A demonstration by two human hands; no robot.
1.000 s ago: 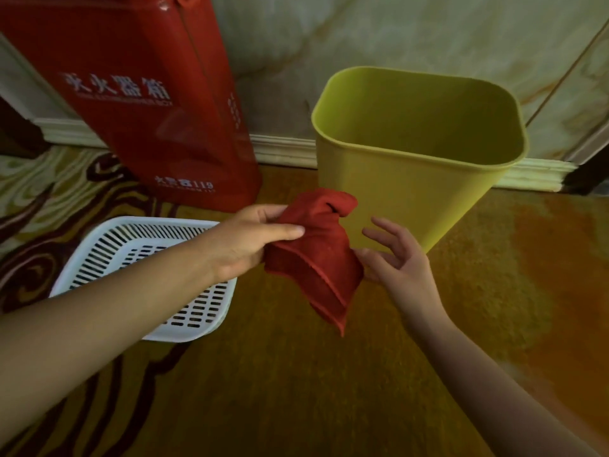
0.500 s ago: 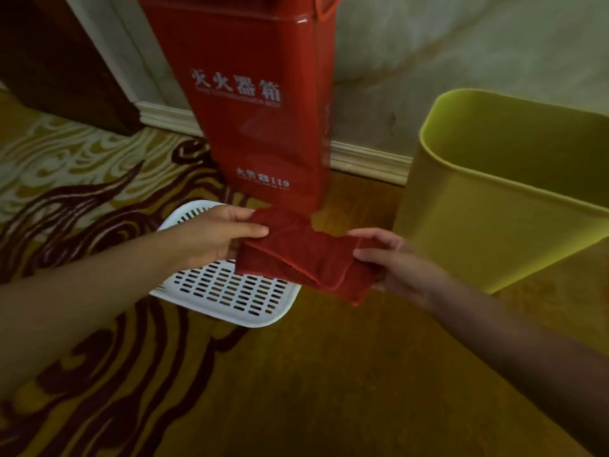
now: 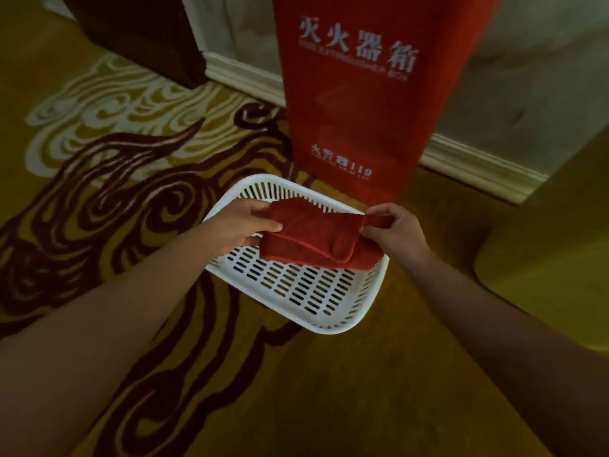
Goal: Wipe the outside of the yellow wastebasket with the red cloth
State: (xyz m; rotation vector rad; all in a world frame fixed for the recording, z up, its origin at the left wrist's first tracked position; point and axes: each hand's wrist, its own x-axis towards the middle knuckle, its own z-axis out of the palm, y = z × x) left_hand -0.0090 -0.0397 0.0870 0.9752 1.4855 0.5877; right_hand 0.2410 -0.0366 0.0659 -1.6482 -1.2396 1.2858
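Note:
The red cloth (image 3: 316, 237) is folded and held flat between both hands, just above a white slotted basket (image 3: 296, 291). My left hand (image 3: 240, 225) pinches its left edge. My right hand (image 3: 393, 230) grips its right end. The yellow wastebasket (image 3: 553, 245) stands at the right edge of the view, only part of its side showing, about a hand's width right of my right hand.
A tall red fire extinguisher box (image 3: 365, 94) stands against the wall behind the basket. A white baseboard (image 3: 478, 166) runs along the wall. Dark wooden furniture (image 3: 138, 31) is at the far left. The floor is patterned carpet (image 3: 131, 179).
Both hands carried the cloth left, away from the wastebasket, to above the white basket. My right hand took hold of the cloth, and it is now folded flat.

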